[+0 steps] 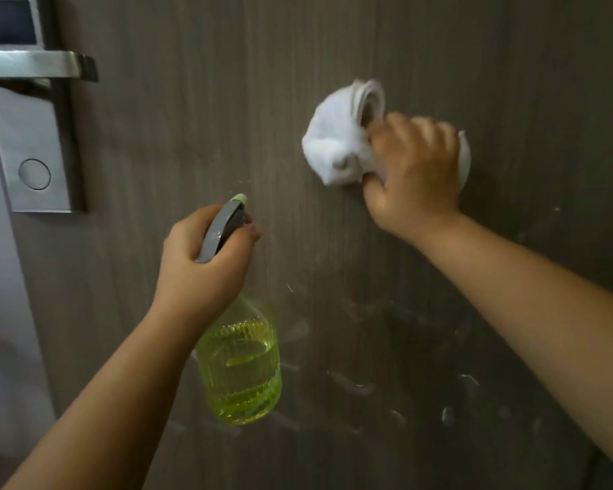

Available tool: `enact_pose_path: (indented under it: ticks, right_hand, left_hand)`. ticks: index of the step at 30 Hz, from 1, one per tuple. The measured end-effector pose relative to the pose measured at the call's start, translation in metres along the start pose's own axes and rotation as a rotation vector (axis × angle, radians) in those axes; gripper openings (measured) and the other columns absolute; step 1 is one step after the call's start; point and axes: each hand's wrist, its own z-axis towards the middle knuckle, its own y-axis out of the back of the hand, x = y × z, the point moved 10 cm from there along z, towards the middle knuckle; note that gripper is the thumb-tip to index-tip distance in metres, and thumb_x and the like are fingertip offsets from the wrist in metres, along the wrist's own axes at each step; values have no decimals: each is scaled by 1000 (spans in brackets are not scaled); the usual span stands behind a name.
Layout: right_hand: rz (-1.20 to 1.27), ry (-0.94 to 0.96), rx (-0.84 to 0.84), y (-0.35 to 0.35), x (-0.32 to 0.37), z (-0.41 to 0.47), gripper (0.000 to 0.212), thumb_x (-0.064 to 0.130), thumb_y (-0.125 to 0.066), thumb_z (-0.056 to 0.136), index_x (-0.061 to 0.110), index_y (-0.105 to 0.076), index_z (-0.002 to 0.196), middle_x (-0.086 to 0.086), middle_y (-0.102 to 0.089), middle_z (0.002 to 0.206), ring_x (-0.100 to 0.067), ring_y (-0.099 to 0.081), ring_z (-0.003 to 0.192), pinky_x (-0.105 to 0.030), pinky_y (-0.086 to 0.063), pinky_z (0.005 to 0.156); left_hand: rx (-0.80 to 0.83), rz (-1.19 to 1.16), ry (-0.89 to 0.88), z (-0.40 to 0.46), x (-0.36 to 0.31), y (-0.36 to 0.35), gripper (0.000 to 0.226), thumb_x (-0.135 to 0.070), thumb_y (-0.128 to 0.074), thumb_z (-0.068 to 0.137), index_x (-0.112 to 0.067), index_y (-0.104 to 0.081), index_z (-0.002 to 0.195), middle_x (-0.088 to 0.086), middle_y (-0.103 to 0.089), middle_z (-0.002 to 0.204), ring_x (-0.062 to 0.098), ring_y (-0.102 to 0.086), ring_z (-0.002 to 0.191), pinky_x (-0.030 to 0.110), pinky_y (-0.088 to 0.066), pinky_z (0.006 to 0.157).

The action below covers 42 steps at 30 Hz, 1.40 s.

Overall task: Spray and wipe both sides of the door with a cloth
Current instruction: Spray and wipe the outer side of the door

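1. Door [199,100] fills the frame; wet streaks lie lower right, below the right hand [413,171].
2. Right fingers clamp the white cloth [333,143], bunched left of them.
3. Left hand [199,263], lower centre, grips the spray bottle [239,369].

Pale grey wall [0,277] at far left edge, beside brushed-metal lock plate [29,146] with lever handle [32,65] and dark panel above. Dim, soft indoor light.

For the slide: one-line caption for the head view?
Right hand wipes the wood-grain door with a white cloth; left hand holds a yellow-green spray bottle.
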Motion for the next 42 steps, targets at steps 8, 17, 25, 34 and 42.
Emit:
enact_pose_path:
  ticks: [8, 17, 25, 34, 42]
  right_hand:
    - [36, -37, -94, -4, 14, 19, 34, 15, -59, 70, 6, -61, 103, -16, -60, 91, -38, -57, 81, -38, -37, 72]
    - [211, 232, 23, -30, 78, -65, 39, 16, -58, 75, 10, -68, 112, -15, -66, 107, -35, -54, 92, -43, -36, 85]
    - [295, 316, 186, -32, 95, -112, 41, 16, -54, 74, 14, -66, 114, -9, -66, 105, -31, -56, 86, -41, -37, 81]
    - [320, -13, 79, -1, 67, 8, 37, 20, -54, 73, 10, -57, 109, -14, -61, 90, -39, -57, 81, -43, -41, 74]
    - [259, -72, 46, -4, 70, 73, 30, 19, -57, 82, 8, -57, 110, -12, -60, 108, -38, -53, 102, -43, -35, 88]
  left_hand:
    - [-25, 54, -20, 12, 12, 13, 20, -12, -57, 91, 8, -61, 93, 31, -63, 87, 26, -50, 63, 35, -38, 59]
    - [-26, 85, -56, 10, 22, 20, 19, -16, -57, 92, 1, -64, 86, 31, -60, 80, 31, -50, 57, 34, -37, 55]
    - [-26, 64, 29, -5, 31, 39, 37, -27, -53, 79, 8, -62, 88, 32, -59, 84, 23, -50, 61, 34, -38, 57]
    - [-16, 87, 14, -3, 32, 65, 20, -27, -62, 87, -7, -69, 88, 19, -68, 82, 37, -61, 72, 37, -45, 58]
    - [15, 70, -19, 1, 29, 72, 32, -28, -53, 78, 3, -63, 80, 26, -62, 74, 44, -57, 69, 35, -40, 54]
